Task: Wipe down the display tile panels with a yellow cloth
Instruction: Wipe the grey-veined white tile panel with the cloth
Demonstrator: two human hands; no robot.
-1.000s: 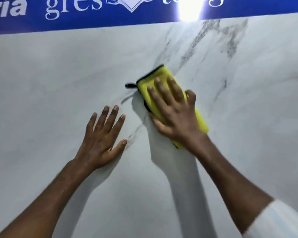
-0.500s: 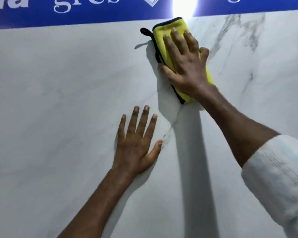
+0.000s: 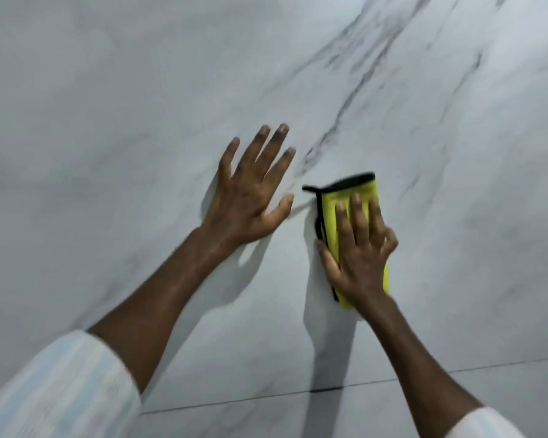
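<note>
Lowered from the top edge of the tile panel (image 3: 140,90), the right hand (image 3: 361,260) presses the folded yellow cloth (image 3: 348,197) flat against it, fingers straight and close, beside the left hand (image 3: 250,197) braced with fingers spread; mid-wipe, the next stroke likely needs even pressure.

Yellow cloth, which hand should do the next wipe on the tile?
The right hand, most likely: it lies flat on the yellow cloth, pressing it to the tile panel. The left hand rests bare on the panel beside it, holding nothing.
</note>
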